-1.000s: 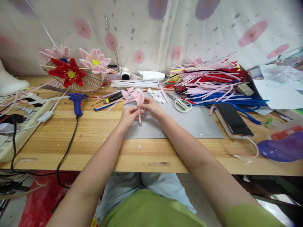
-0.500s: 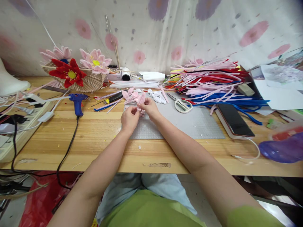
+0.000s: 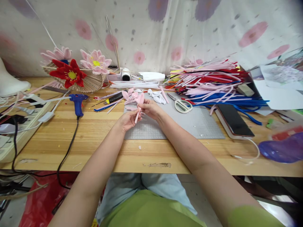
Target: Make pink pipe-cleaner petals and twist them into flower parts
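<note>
Between my two hands, above the grey cutting mat (image 3: 165,129), is a pink pipe cleaner petal (image 3: 140,99) with a stem that points down toward me. My left hand (image 3: 129,120) pinches the stem end. My right hand (image 3: 150,108) grips the petal from the right side, its fingers closed on it. More pink petals (image 3: 129,94) lie just behind my hands, partly covered by them. To the right of these are several white petals (image 3: 157,96) and a pair of scissors (image 3: 181,105) with pale handles.
A blue glue gun (image 3: 79,104) stands left with its black cord hanging over the edge. Finished flowers (image 3: 71,75) sit behind it. Bundled pipe cleaners (image 3: 208,85) fill the back right, near a phone (image 3: 234,119). A power strip (image 3: 14,135) lies far left.
My left hand has shifted slightly left and turned, its fingers more visible. The petal's stem now shows, pointing down between my hands. My right hand has turned a little and stays at the petal.
</note>
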A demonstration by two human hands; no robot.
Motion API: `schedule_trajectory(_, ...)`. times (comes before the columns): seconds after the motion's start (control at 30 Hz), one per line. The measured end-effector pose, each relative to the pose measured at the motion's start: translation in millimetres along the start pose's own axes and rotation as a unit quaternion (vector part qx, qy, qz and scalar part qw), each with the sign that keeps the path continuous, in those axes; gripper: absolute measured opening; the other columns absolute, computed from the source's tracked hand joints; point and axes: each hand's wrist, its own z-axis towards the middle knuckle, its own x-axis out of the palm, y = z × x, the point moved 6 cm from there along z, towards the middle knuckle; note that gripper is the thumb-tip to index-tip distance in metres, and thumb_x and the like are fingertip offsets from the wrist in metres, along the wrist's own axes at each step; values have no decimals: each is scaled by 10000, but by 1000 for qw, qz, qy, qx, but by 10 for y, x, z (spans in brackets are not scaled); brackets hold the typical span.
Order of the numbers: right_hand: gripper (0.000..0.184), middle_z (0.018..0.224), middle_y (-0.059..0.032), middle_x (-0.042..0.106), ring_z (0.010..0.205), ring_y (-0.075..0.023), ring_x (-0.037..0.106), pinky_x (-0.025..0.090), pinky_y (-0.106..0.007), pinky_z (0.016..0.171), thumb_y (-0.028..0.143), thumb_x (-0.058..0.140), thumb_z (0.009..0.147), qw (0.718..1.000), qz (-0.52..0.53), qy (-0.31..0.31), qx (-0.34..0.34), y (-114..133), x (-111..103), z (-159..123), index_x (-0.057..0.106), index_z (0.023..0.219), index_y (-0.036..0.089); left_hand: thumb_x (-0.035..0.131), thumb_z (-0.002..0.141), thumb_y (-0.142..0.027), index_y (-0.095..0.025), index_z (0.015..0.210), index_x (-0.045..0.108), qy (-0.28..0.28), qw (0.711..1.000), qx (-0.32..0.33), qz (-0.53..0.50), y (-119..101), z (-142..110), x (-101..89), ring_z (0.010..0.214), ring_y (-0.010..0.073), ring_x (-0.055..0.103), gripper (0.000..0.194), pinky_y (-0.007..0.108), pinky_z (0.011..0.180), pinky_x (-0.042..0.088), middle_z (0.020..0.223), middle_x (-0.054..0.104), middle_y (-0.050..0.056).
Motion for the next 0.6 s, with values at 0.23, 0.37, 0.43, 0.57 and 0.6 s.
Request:
schedule_trajectory(0.23,496,623,64,530,533,-75,473,373,-220,546,256,749,500,976,-23,-204,-79,15,-197,20,389,838,207,603,751,-421,-148,763,583,-144,959,226,95,-193,4,-101,610,89,577,274,216,592,481,709,608,19)
schedule_trajectory(0.37,524,634,68,487,559,-84,472,388,-233,573,299,733,524,941,-67,-312,-117,8,-302,-34,340,862,220,676,687,-377,-192,828,585,-259,800,452,296,-377,-285,-54,825,132,582,250,237,743,448,909,616,40)
schedule_trajectory(0.43,509,643,66,464,571,-89,466,393,-239,576,324,714,549,930,-86,-334,-127,-3,-316,-53,323,859,227,671,697,-361,-207,794,602,-240,754,474,387,-366,-319,34,911,172,571,195,271,820,423,935,623,52)
schedule_trajectory(0.57,490,647,68,429,568,-88,446,384,-235,567,332,684,583,929,-94,-329,-140,-24,-258,-72,296,866,231,649,723,-348,-220,803,638,-214,729,469,450,-334,-256,84,1050,225,533,151,306,895,372,1008,645,76)
schedule_trajectory(0.6,490,643,70,424,564,-87,441,380,-233,563,327,682,586,930,-88,-328,-141,-27,-237,-78,291,866,232,639,732,-346,-221,811,646,-214,729,467,452,-333,-234,75,1055,226,533,147,303,890,371,1015,648,79)
